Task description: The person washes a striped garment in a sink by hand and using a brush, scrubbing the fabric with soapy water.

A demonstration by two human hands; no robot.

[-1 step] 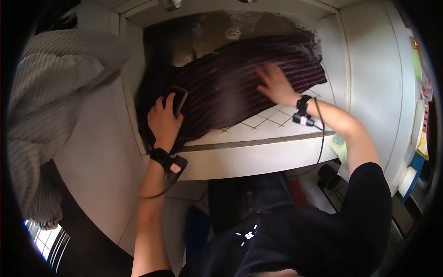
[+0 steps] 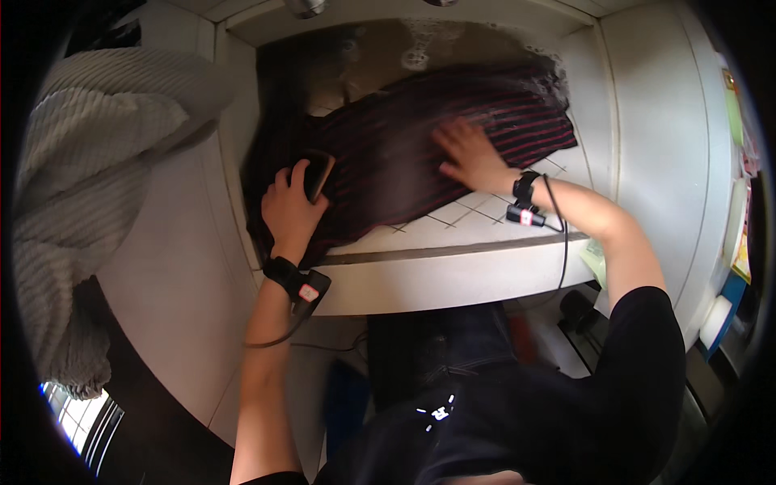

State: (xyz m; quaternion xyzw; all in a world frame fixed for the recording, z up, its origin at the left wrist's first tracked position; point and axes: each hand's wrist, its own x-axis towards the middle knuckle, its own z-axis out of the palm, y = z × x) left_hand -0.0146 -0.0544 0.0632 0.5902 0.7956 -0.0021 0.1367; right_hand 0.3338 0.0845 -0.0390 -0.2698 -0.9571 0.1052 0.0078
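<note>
A wet, dark garment or cloth with thin red stripes [image 2: 388, 174] is spread across a white tiled basin. My left hand [image 2: 291, 210] is on its left part, fingers curled round a dark oblong block with a tan edge [image 2: 320, 176]. The block looks like a scrubbing brush, though its underside is hidden. My right hand [image 2: 475, 158] lies on the cloth right of the middle, fingers spread, with nothing visible in it. A black band with a small device is on each wrist.
Murky water with foam [image 2: 416, 56] covers the basin's far side, below a metal tap [image 2: 307, 6]. The basin's front ledge [image 2: 428, 279] runs between me and the cloth. Grey ribbed fabric [image 2: 97, 170] hangs at the left. A pale green container [image 2: 594, 260] stands by my right forearm.
My right hand has slid a little left and toward me over the cloth. My left hand keeps hold of the block, with the block now tilted slightly differently. The view has shifted slightly.
</note>
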